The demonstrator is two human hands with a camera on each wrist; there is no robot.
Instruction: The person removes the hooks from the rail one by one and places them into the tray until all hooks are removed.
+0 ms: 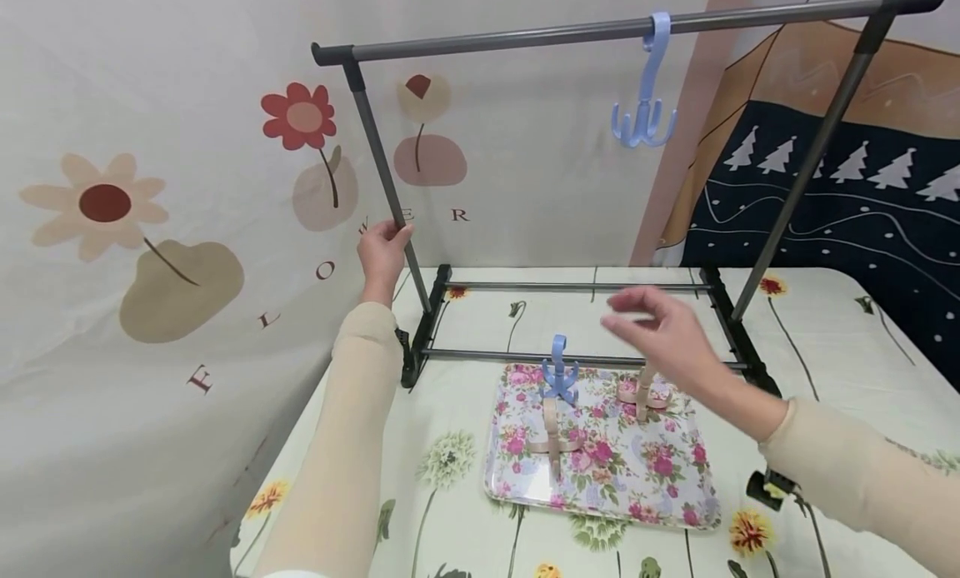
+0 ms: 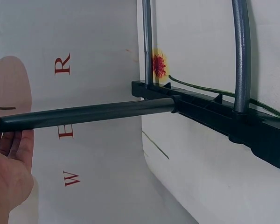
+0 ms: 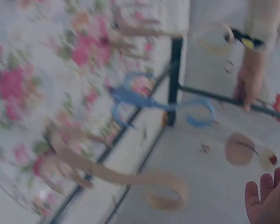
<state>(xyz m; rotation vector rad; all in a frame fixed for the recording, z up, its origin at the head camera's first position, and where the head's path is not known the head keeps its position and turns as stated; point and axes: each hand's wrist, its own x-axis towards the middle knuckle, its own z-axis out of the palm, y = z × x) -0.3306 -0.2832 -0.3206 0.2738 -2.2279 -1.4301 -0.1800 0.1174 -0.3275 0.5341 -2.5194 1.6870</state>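
Observation:
My left hand (image 1: pixel 382 255) grips the left post (image 1: pixel 378 149) of a grey clothes rack, its thumb and fingers around the tube. My right hand (image 1: pixel 666 332) is in the air over the back of a floral tray (image 1: pixel 622 511), holding nothing, fingers relaxed. A light blue multi-prong hook (image 1: pixel 645 103) hangs from the top rail (image 1: pixel 510 38). Another blue hook (image 1: pixel 558 378) stands on the tray, with a beige hook (image 1: pixel 553 445) in front of it. A second beige hook (image 1: pixel 642 399) stands just below my right hand, which hides its top.
The rack's base has black feet (image 1: pixel 426 332) and two crossbars (image 1: pixel 517 358) low over a flower-print tablecloth (image 1: pixel 442 511). Behind hangs a pale curtain (image 1: pixel 187 53) with flowers and letters. A dark cloth with white trees (image 1: pixel 817 203) covers the right side.

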